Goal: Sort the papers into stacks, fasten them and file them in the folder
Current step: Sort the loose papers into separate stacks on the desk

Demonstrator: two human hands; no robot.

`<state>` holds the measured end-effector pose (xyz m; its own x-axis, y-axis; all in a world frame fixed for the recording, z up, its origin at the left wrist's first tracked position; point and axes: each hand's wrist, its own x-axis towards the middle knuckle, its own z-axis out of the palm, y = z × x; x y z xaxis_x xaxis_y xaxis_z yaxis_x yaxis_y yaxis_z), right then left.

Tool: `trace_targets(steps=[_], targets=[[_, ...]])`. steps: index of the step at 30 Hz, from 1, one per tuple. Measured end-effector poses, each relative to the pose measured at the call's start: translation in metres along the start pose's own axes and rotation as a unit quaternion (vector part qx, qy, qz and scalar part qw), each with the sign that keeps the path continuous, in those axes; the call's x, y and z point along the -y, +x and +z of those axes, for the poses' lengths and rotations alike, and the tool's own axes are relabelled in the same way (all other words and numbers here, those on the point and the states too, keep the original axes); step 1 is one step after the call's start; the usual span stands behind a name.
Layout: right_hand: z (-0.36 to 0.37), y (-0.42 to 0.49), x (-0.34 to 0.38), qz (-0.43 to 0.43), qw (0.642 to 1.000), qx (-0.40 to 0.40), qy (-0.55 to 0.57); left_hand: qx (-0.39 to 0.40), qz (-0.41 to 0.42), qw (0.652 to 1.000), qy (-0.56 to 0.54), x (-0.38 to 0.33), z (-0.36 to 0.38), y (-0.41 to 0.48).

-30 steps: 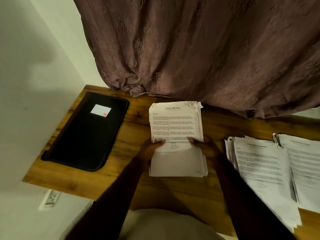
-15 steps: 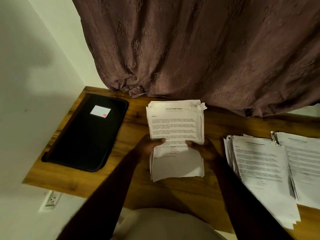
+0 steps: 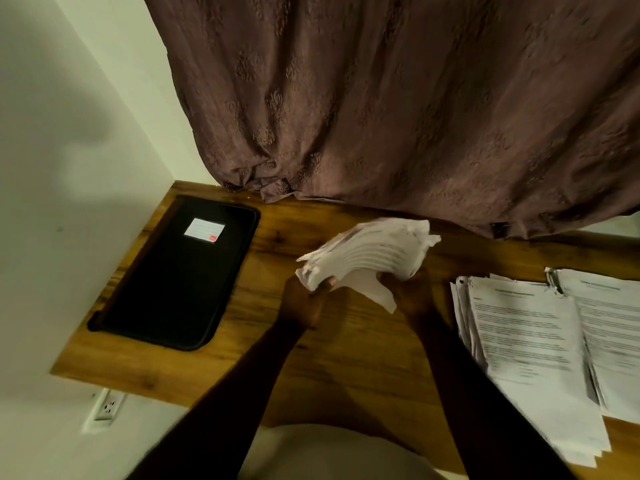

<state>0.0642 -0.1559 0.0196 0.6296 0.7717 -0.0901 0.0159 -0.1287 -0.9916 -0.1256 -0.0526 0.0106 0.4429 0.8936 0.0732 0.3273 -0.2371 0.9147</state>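
Paper bundle: I see a thick bundle of printed sheets (image 3: 367, 256) held up off the worktop (image 3: 346, 358), tipped so its long edge faces me and the sheets fan apart along that edge.
How it handles: I judge it light for its bulk but floppy. Loose sheets will slide over each other and splay if the pinch slackens. The far corners look crumpled, so the paper creases easily.
Where to hold: I would grip across the full thickness near the lower corners, one hand each side, thumbs on top, then tap the edge down on the worktop to square it.
Left hand: my left hand (image 3: 306, 299) is closed in a narrow pinch on the bundle's near left corner, thumb over the top sheets.
Right hand: my right hand (image 3: 407, 289) is clamped on the near right side. One sheet's corner droops loose just below it, between the two hands.
Other stacks: two more stacks of printed papers (image 3: 526, 344) lie flat on the right of the worktop, well apart from the held bundle. I cannot tell whether the far-right one is fastened, though something small shows at its top corner.
Folder: the black zip folder (image 3: 173, 282) lies shut on the left of the worktop, a small white label on its cover.
Risk: I expect sheets to slip out while the bundle is tilted.
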Motion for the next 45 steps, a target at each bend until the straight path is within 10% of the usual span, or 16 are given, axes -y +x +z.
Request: trace_targets(steps=[7,12,19,31,45], targets=[[-0.001,-0.001,0.001,-0.01,1.0,0.008,-0.014,0.079,-0.076,0.988,0.112,0.067,-0.003,0.004],[-0.001,0.015,-0.005,0.031,0.996,0.054,-0.071,0.047,-0.138,0.988,-0.049,0.021,-0.008,0.013],[-0.012,0.011,-0.03,0.14,0.972,0.165,-0.089,0.245,-0.24,0.936,-0.084,0.026,-0.011,0.027],[0.008,-0.002,-0.048,0.197,0.941,0.004,-0.274,0.313,-0.229,0.916,0.097,0.036,0.002,0.031],[0.003,0.003,-0.053,0.203,0.916,-0.042,-0.343,0.077,-0.182,0.946,0.256,0.042,0.012,0.024]])
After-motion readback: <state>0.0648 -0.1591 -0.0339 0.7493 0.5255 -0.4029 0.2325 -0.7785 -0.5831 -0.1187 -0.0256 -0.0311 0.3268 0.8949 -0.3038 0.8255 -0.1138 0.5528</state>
